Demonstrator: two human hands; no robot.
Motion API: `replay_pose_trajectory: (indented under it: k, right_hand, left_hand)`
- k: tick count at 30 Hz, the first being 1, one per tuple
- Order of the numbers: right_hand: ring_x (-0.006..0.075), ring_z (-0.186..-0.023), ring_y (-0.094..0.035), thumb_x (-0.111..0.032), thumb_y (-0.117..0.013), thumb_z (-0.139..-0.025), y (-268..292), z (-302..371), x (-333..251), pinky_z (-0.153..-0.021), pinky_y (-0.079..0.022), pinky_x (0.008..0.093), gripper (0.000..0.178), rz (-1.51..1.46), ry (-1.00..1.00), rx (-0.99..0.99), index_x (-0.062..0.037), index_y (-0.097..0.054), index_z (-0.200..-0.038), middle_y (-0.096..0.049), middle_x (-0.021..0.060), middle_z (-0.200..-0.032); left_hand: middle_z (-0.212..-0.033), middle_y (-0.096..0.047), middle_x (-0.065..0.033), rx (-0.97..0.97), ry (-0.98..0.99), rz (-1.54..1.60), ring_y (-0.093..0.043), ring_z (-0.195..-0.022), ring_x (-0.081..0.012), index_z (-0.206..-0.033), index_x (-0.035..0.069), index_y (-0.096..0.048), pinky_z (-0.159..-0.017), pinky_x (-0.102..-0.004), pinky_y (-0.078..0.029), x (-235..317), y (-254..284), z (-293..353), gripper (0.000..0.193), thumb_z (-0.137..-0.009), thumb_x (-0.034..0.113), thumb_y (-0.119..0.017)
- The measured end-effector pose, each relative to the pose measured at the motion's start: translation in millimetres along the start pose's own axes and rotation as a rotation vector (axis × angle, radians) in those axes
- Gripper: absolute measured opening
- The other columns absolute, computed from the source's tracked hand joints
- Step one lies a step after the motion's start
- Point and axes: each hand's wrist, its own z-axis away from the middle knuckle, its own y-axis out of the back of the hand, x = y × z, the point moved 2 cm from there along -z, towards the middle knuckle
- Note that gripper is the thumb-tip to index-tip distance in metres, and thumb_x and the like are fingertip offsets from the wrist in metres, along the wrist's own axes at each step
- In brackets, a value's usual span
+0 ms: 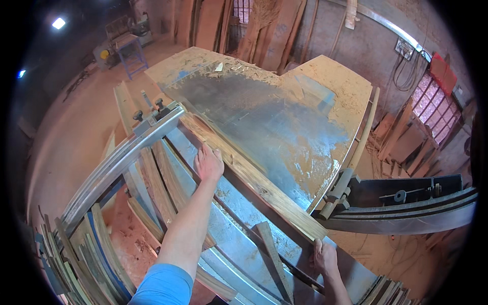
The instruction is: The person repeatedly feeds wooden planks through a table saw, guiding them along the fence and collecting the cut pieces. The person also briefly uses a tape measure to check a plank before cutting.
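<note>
A long, thick wooden board (267, 190) lies slantwise along the metal sliding table (239, 223) of a large saw bench. Its far end is close to the aluminium fence (122, 150). Partway along the board, my left hand (208, 162) grips its near side, with fingers reaching onto the upper face. At the board's near right end, my right hand (325, 258) is closed around the corner, its lower fingers partly hidden. A narrow wood offcut (273, 259) rests on the sliding table between my arms. The saw blade cannot be made out.
Sawdust covers much of the dark bench top (244, 112). Several wood strips (91, 249) are stacked at lower left, others (386, 292) at lower right. A black rip fence rail (406, 203) juts out on the right. Tall planks (274, 35) lean against the back wall.
</note>
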Motion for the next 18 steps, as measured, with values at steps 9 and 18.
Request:
replay_pose_trajectory:
  k: [9,18]
  right_hand:
    - [0.0309,-0.056,-0.069,-0.034,-0.037,-0.106,-7.0,-9.3,-10.2,-0.061,-0.055,0.0423,0.051,0.01,0.006,0.035,0.0051,-0.065,-0.089,-0.066,0.0185,-0.062]
    - [0.0456,-0.073,-0.067,-0.036,-0.038,-0.105,-21.1,-29.6,5.3,-0.072,-0.051,0.0524,0.053,0.064,0.054,0.075,0.004,-0.065,-0.082,-0.065,0.0282,-0.071]
  left_hand:
    - [-0.144,-0.049,-0.0236,0.055,-0.001,-0.022,-0.038,-0.142,-0.0315,-0.145,-0.004,-0.036,-0.119,-0.046,-0.023,-12.8,-5.4,-15.4,0.059,-0.101,0.034,-0.044]
    - [-0.151,-0.045,-0.0209,-0.017,0.026,0.016,-0.034,-0.146,-0.0311,-0.15,-0.003,-0.032,-0.121,-0.045,-0.021,-9.6,0.9,-26.6,0.061,-0.102,0.034,-0.042]
